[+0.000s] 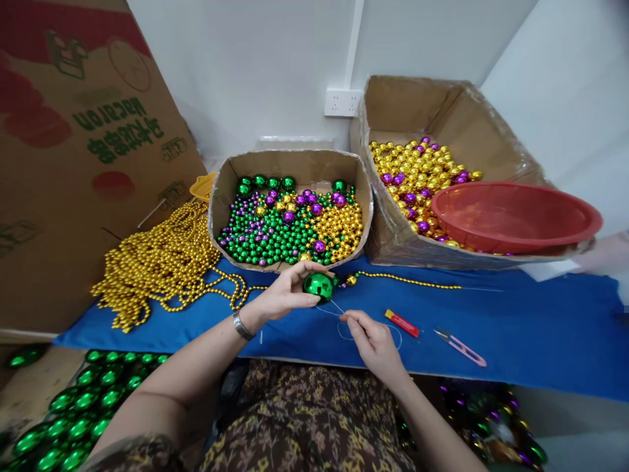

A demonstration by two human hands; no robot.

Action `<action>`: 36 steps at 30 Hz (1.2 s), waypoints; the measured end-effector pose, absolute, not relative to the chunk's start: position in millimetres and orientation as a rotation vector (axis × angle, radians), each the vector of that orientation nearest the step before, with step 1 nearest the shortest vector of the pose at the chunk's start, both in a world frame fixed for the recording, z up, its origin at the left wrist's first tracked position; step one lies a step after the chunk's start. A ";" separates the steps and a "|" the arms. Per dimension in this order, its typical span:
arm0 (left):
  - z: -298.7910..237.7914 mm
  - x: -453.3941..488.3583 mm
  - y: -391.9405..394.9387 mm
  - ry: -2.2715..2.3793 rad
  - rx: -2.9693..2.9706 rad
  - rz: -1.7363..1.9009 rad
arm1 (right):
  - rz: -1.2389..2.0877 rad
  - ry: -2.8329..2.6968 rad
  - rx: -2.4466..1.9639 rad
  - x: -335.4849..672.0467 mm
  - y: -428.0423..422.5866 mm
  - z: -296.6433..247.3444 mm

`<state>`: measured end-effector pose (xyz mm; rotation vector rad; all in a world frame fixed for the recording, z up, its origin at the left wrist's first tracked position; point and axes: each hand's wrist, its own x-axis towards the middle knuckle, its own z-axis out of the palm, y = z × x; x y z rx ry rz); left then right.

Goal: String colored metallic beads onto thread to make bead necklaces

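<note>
Between the thumb and fingers of my left hand (pixel 289 288) is a large shiny green ball (pixel 318 286). A thin pale string (pixel 337 307) runs from the ball to my right hand (pixel 372 341), whose thumb and forefinger pinch it. Loops of the string lie on the cloth around that hand. Just right of the green ball, a small gold ball (pixel 350 280) joins a strand of gold beads (pixel 413 280) stretched to the right. A red and yellow lighter (pixel 401 322) and pink-handled thread snips (pixel 460 346) rest right of my right hand.
A low carton (pixel 289 157) holds green, purple and gold beads. Beside it, a bigger carton (pixel 407 98) has gold and purple balls and a red basin (pixel 515 213). Gold bead strands (pixel 157 262) are heaped left on the blue cloth (pixel 535 321). Green balls (pixel 93 400) sit below the table.
</note>
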<state>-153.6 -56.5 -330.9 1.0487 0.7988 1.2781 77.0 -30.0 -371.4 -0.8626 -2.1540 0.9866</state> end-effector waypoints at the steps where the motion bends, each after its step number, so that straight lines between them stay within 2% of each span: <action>1: -331.9 -151.8 -57.4 0.779 1.007 1.279 | 1.004 -2.149 -0.874 76.0 -30.6 -371.9; 14: -334.6 -139.4 -66.3 0.756 0.817 1.323 | 1.014 -2.154 -1.016 74.5 -37.0 -382.1; 22: -346.8 -132.6 -65.7 0.795 0.888 1.329 | 0.866 -2.149 -0.883 68.3 -36.5 -377.1; 29: -341.1 -146.4 -65.2 0.955 1.351 1.217 | 0.967 -2.127 -0.845 70.0 -36.6 -371.0; 33: -330.0 -170.2 -44.1 1.395 1.805 1.253 | 0.907 -2.063 -0.870 77.7 -34.6 -367.3; 36: -331.5 -183.0 -15.8 1.760 2.165 0.935 | 0.892 -2.030 -0.879 79.1 -33.7 -363.6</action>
